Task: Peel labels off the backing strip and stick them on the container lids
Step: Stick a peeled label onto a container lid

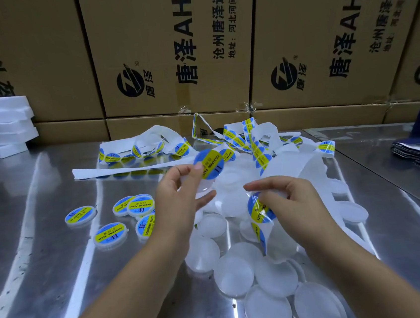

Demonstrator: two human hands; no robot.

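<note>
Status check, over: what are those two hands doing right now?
Left hand pinches labelled lid. Right hand pinches backing strip at next label. Nothing blocking.

The person's left forearm (128, 284) and right forearm (357, 267) are bare along their whole visible length, right to the lower edge of the view. The left hand (181, 195) and right hand (291, 202) are bare too. The fingers (253, 186) are slim, and the left thumbnail is short and rounded.
</note>
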